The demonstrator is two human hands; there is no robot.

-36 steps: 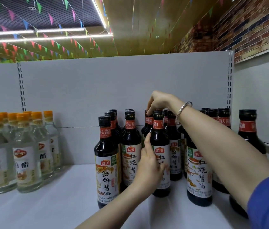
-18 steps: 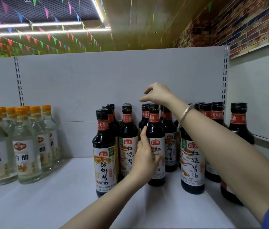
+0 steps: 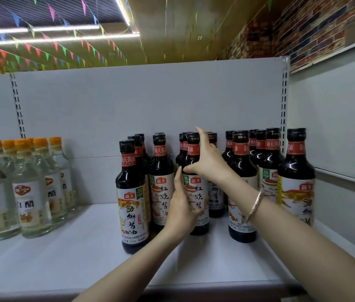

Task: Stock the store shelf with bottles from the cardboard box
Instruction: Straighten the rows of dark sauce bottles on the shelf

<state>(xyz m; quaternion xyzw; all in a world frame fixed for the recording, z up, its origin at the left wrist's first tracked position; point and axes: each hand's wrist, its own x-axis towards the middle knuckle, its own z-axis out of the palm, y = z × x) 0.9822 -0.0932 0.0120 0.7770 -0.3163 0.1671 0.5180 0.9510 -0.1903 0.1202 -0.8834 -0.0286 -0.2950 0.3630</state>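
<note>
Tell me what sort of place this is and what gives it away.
Most likely a grocery store aisle. A white retail shelf with a slotted back panel holds rows of identical dark sauce bottles and clear vinegar bottles, and coloured bunting hangs under strip lights.

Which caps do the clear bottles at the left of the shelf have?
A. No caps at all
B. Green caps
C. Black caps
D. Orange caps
D: the clear bottles standing at the left of the white shelf all carry orange caps; black caps top only the dark soy sauce bottles further right.
</note>
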